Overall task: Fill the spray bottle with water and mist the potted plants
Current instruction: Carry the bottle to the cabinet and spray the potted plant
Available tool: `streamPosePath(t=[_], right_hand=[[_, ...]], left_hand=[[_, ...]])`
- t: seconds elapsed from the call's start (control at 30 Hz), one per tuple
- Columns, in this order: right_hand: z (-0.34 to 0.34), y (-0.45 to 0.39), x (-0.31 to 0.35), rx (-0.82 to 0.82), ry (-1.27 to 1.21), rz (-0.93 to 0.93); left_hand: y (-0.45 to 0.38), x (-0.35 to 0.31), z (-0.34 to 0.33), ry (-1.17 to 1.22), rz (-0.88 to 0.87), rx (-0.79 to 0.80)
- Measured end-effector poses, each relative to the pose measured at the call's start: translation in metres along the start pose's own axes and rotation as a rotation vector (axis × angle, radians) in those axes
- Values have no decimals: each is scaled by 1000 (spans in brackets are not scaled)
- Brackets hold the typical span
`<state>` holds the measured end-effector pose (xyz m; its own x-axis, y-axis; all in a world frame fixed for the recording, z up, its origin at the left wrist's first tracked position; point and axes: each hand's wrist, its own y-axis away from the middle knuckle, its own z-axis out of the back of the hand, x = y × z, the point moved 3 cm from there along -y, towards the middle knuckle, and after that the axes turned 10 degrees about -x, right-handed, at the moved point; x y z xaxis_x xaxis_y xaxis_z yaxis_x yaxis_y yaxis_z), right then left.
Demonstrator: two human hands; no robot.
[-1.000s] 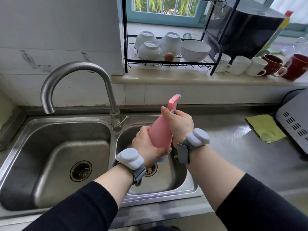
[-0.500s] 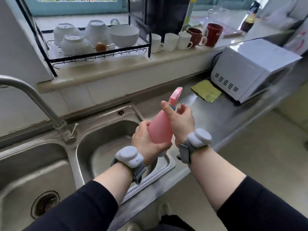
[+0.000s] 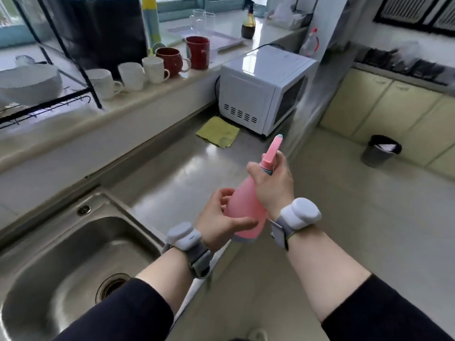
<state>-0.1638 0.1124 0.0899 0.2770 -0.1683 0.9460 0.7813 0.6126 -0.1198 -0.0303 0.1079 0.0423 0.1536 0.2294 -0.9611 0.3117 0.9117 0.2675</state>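
The right hand (image 3: pixel 273 187) is wrapped around the neck and shoulder of the pink spray bottle (image 3: pixel 243 212), fingers closed just under the pink trigger head (image 3: pixel 272 152), which points up and away from the person. The left hand (image 3: pixel 221 223) cups the lower body of the same bottle, thumb laid across its front and fingers loosely curled behind; the bottle is tilted, base toward the left wrist, and held in the air over the front edge of the steel counter (image 3: pixel 177 173). Water level cannot be told through the opaque pink wall. Each wrist carries a grey-strapped white band (image 3: pixel 299 214). Below and left of the left hand lies the steel sink basin (image 3: pixel 61 262) with its drain (image 3: pixel 112 286). Beyond the hands a yellow-green cloth (image 3: pixel 218 131) lies on the counter, touching the foot of a white microwave oven (image 3: pixel 261 87). Further up and left, on the ledge, stand three white mugs (image 3: pixel 131 76) and two red mugs (image 3: pixel 198 52), beside a black dish rack (image 3: pixel 44 102). Well right of the right hand, a dark waste bin (image 3: pixel 379 150) stands on the floor against pale yellow cabinets (image 3: pixel 384 107).
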Motion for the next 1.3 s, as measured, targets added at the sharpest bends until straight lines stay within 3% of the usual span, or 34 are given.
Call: streamPosePath(t=[0.13, 0.43, 0.6, 0.83, 1.1, 1.3], right_hand=[[62, -47, -24, -70, -6, -23], [195, -138, -71, -311, 42, 23], [259, -178, -93, -449, 83, 18], [319, -240, -124, -667, 127, -96], [384, -318, -148, -933, 179, -176], [437, -356, -165, -1070, 214, -263]], left_hand=[[-26, -14, -73, 84, 86, 125], [-83, -10, -242, -64, 139, 159], [-96, -12, -330, -128, 277, 178], [-131, -29, -438, -187, 326, 351], [-185, -48, -570, -344, 301, 662], [-196, -56, -659, -475, 291, 764]])
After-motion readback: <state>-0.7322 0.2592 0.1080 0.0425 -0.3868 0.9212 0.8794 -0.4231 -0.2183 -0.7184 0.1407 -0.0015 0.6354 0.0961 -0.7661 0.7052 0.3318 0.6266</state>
